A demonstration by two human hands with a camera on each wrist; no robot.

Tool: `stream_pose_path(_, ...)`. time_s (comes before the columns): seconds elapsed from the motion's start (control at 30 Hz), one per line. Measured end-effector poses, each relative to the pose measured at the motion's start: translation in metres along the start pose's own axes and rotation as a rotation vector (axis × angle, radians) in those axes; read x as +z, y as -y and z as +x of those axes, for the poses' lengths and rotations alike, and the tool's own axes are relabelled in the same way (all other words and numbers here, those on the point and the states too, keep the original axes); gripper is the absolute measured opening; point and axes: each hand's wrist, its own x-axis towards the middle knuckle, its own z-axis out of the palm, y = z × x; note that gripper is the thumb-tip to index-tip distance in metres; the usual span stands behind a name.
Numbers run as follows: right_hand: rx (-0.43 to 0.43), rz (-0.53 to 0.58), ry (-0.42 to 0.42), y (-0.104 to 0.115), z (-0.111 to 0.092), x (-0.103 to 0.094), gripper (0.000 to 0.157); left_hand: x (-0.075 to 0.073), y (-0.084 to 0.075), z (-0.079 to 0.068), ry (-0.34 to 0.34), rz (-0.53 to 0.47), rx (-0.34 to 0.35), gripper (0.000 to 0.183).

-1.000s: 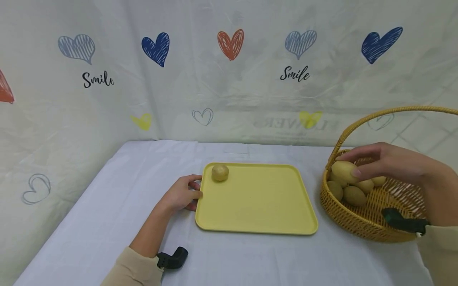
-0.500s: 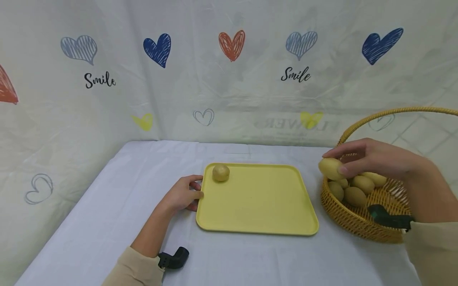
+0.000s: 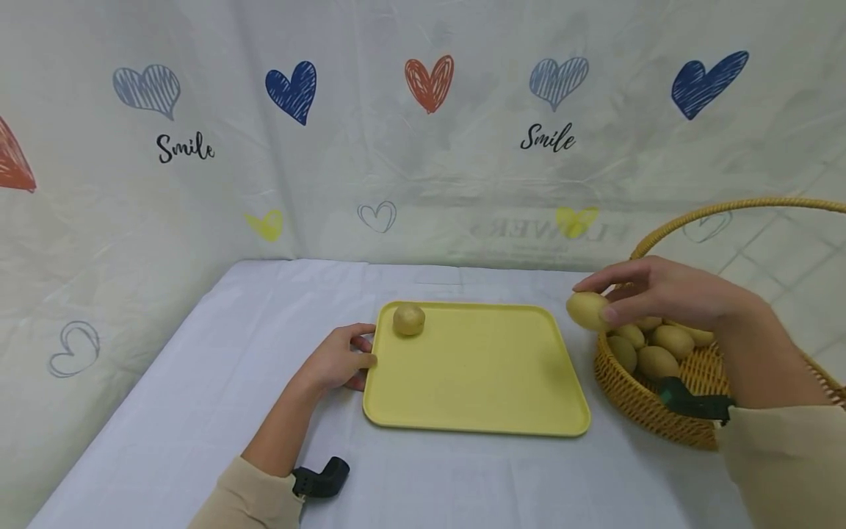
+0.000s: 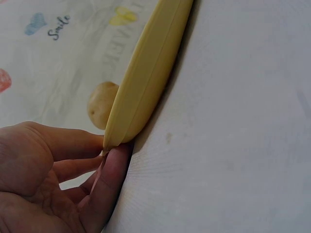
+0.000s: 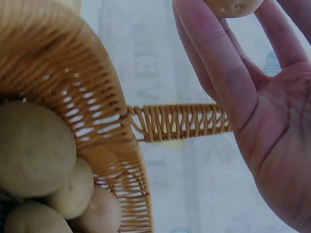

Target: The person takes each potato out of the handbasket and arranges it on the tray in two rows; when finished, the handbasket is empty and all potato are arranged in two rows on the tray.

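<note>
Between the thumb and fingers of my right hand point(image 3: 674, 290) is a potato point(image 3: 587, 311), held in the air just past the left rim of the wicker basket point(image 3: 634, 400). Only the lower part of that potato shows at the top of the right wrist view. My left hand point(image 3: 338, 358) grips the left rim of a yellow tray point(image 3: 476, 367). In the left wrist view its fingers point(image 4: 111, 177) lie on both sides of the tray's edge. One potato point(image 3: 408, 319) sits in the tray's far left corner.
Several potatoes point(image 5: 34, 150) lie in the basket, at its left side in the head view. The basket's tall handle point(image 3: 740, 206) arches above it. A white cloth point(image 3: 423, 485) covers the table, and a printed sheet point(image 3: 370, 162) hangs behind.
My right hand has carried the potato leftward, from over the basket's potatoes to beyond its left rim. My left hand, the tray and the potato on it have stayed in place.
</note>
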Motion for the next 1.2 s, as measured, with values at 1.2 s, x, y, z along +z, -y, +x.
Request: stream_pose_path(1.2, -0.026, 0.081, -0.019, 0.022, 0.067, 0.038, 0.050, 0.000, -0.001, -0.001, 0.006, -0.006, 0.001, 0.062)
